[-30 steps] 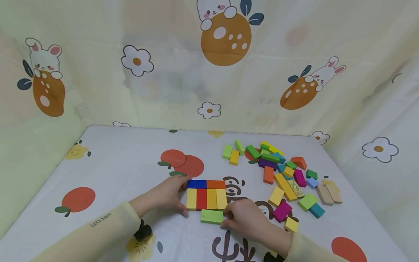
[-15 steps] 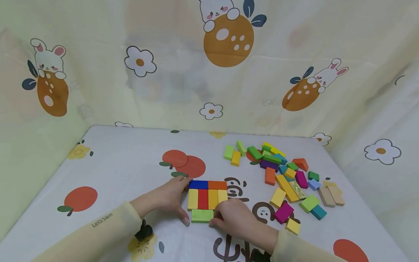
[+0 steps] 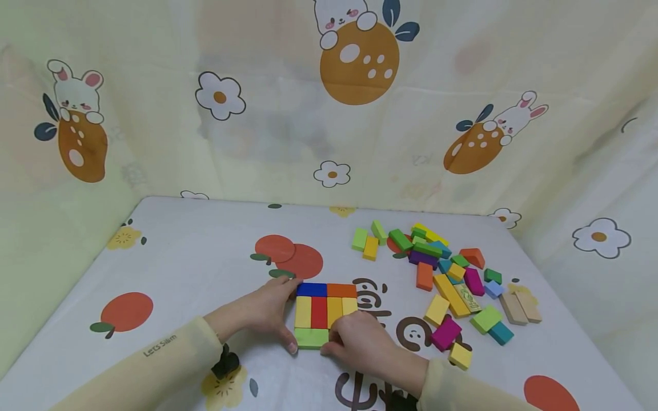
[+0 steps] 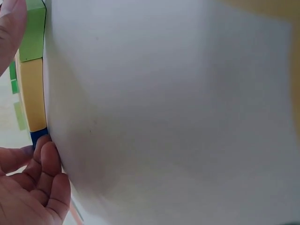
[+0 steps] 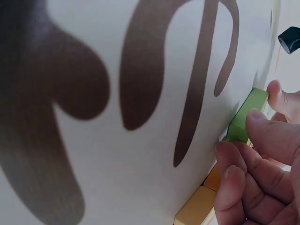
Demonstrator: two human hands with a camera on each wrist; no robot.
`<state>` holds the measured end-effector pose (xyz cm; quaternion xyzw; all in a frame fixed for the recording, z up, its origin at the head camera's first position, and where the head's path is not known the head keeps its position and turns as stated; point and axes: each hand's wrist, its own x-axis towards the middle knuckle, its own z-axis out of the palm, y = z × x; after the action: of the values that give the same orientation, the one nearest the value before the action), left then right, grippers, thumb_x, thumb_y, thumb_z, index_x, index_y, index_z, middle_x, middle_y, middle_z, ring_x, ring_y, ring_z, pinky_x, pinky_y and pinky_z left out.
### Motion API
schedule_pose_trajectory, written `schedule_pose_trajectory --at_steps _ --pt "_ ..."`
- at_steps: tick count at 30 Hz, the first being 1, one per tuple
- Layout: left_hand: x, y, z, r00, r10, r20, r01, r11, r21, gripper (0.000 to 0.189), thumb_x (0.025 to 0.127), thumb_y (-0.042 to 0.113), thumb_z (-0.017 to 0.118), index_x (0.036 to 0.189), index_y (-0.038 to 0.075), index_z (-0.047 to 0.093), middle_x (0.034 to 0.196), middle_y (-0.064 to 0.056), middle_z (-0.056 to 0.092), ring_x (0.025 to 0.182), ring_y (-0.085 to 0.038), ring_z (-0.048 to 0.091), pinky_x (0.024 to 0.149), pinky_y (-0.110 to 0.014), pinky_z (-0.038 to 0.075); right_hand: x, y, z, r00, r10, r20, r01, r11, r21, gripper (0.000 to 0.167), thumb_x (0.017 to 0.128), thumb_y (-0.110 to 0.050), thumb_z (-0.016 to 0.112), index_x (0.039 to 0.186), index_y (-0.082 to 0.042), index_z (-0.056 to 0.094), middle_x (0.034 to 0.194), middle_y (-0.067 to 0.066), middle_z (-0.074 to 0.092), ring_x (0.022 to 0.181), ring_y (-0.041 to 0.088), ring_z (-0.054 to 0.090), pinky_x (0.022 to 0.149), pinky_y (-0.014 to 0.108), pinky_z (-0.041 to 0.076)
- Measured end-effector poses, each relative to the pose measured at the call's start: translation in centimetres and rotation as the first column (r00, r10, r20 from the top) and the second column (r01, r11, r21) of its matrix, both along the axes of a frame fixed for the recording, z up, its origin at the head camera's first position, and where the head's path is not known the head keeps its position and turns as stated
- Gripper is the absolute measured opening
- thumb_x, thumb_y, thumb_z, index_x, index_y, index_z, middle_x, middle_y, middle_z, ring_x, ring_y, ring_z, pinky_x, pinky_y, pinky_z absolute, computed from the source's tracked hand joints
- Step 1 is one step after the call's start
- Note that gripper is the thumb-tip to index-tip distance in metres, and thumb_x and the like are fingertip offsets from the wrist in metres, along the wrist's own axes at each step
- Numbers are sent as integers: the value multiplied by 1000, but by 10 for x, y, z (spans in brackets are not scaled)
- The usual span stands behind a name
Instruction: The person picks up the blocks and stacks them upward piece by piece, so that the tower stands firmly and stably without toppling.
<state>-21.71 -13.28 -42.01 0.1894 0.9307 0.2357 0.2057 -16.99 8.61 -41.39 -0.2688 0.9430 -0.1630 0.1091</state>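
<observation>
In the head view, a flat rectangle of building blocks lies on the table. Along its far side are a blue block (image 3: 311, 290) and an orange block (image 3: 341, 290). Before them stand a pale yellow block (image 3: 303, 312), a red block (image 3: 319, 312) and two more yellow ones. A light green block (image 3: 311, 339) sits along the near left edge; my right hand (image 3: 362, 339) pinches its right end, thumb on the green side (image 5: 248, 112). My left hand (image 3: 267, 308) spans the rectangle's left side with relaxed fingers, fingertips at the blue block (image 4: 39, 136), thumb beside the green one.
Loose blocks of many colours lie in a spread pile at the right, among them a magenta block (image 3: 446, 334), a long yellow block (image 3: 451, 295) and a plain wooden block (image 3: 513, 309). A printed cloth (image 3: 195, 245) covers the table, and a curtain (image 3: 267, 142) hangs behind.
My right hand has slid the light green block leftward along the near edge until its left end lines up with the pale yellow block. The left hand stays at the rectangle's left side.
</observation>
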Motion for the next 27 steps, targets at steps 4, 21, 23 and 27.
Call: schedule_pose_trajectory --at_steps 4,21,23,27 --pt "-1 0 0 1000 -1 0 1 1000 6 122 60 48 97 157 7 36 150 -15 48 139 -29 44 113 -52 46 1 0 0 1000 -2 10 3 1000 -7 20 86 -31 83 77 -14 77 57 -12 58 58 4 47 56 19 40" --pt "0 5 2 999 14 -42 -13 1000 9 113 64 48 95 152 2 41 147 -17 50 137 -32 46 113 -52 46 1 0 1 1000 0 11 0 1000 -24 20 86 -31 82 77 -14 77 57 -12 59 57 2 47 55 19 41" --pt "0 5 2 999 14 -40 -13 1000 11 113 64 47 95 152 2 41 147 -17 50 137 -32 46 113 -52 46 1 2 4 999 -15 40 17 999 -41 19 86 -31 82 80 -14 78 59 -12 61 58 2 48 56 19 42" --pt "0 4 2 999 15 -38 -15 1000 18 113 64 47 95 152 2 41 148 -17 50 138 -33 46 113 -53 46 -6 17 13 998 -49 50 53 995 -83 17 87 -30 82 86 -13 80 69 -11 69 66 3 54 62 21 47"
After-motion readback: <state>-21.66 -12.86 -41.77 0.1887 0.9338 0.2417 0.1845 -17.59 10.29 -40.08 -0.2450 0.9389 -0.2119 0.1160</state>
